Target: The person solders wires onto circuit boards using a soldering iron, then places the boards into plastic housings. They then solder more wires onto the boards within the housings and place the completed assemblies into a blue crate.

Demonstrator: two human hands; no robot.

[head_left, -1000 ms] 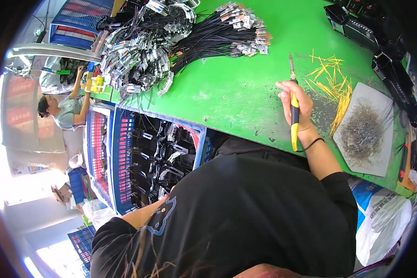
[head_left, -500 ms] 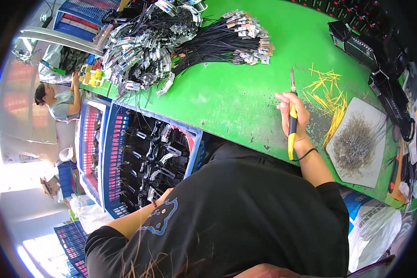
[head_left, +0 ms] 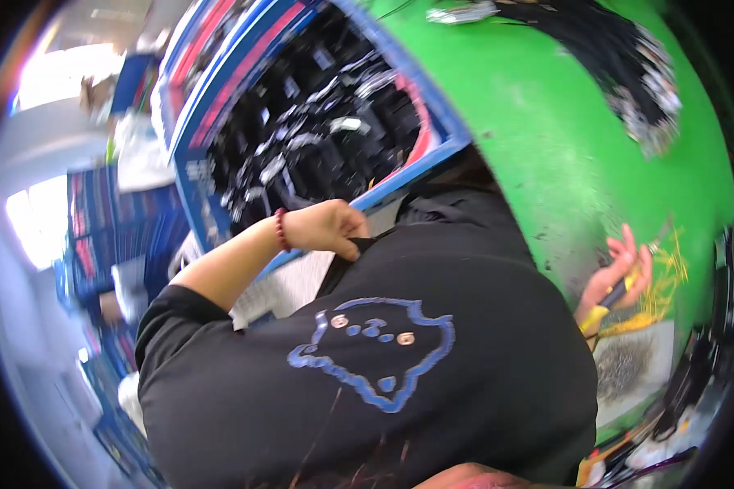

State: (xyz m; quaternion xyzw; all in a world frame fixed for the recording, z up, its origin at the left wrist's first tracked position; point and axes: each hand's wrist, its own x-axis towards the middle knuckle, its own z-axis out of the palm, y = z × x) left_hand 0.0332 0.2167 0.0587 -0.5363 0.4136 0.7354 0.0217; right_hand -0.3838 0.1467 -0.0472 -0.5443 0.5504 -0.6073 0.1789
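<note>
My left hand (head_left: 334, 228), a red beaded bracelet on its wrist, is closed with a pinch on the hem of my black shirt (head_left: 497, 326). It is beside the near rim of a blue crate (head_left: 453, 145) that holds many black parts with silvery ends. Over the green table (head_left: 538, 122), my right hand (head_left: 624, 273) grips a soldering iron (head_left: 597, 316) by its yellow and black handle. The iron's metal tip points away from me, near thin yellow wire pieces (head_left: 670, 281). A pale pad (head_left: 656, 350) with a dark grainy patch lies beside that hand.
A bundle of black cables (head_left: 599, 49) with pale ends lies on the table's far side. Stacked blue crates (head_left: 118, 212) and a white plastic bag (head_left: 143, 151) are at the left. Dark equipment (head_left: 693, 367) lines the right table edge.
The view has swung left and down, shifting the crate and table. My left hand, partly hidden at the crate before, now shows pinching the shirt hem. My right hand still holds the soldering iron.
</note>
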